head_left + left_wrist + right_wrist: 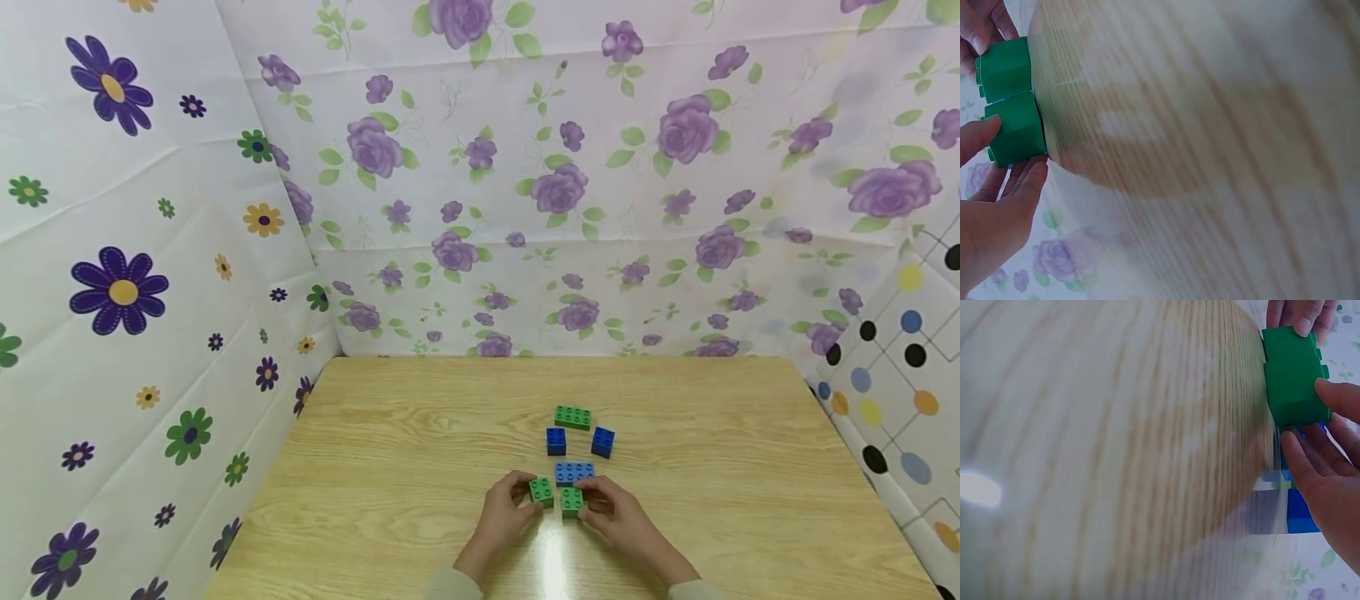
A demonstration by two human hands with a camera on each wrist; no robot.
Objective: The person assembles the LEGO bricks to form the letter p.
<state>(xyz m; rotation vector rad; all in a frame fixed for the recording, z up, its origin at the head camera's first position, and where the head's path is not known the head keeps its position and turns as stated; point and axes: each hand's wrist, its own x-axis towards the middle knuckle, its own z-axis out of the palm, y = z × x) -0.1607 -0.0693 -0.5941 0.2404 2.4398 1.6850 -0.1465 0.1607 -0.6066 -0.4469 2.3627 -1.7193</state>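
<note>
Two square green toy bricks lie side by side on the table, a small gap between them in the head view. My left hand (506, 512) pinches the left green brick (542, 492) between thumb and fingers. The right green brick (572, 502) is pinched by my right hand (618, 517). Just beyond them lies a long light-blue brick (573, 473), its right end partly behind my right fingers. In the left wrist view my left hand (1007, 215) has its thumb on the near green brick (1017, 128). My right hand (1335, 481) grips its brick (1297, 392) likewise.
Farther back on the wooden table (405, 467) stand two square dark-blue bricks, one on the left (556, 442) and one turned slightly on the right (603, 442). Behind them sits a long green brick (573, 417). Flowered cloth (525, 275) hangs along the table's back edge.
</note>
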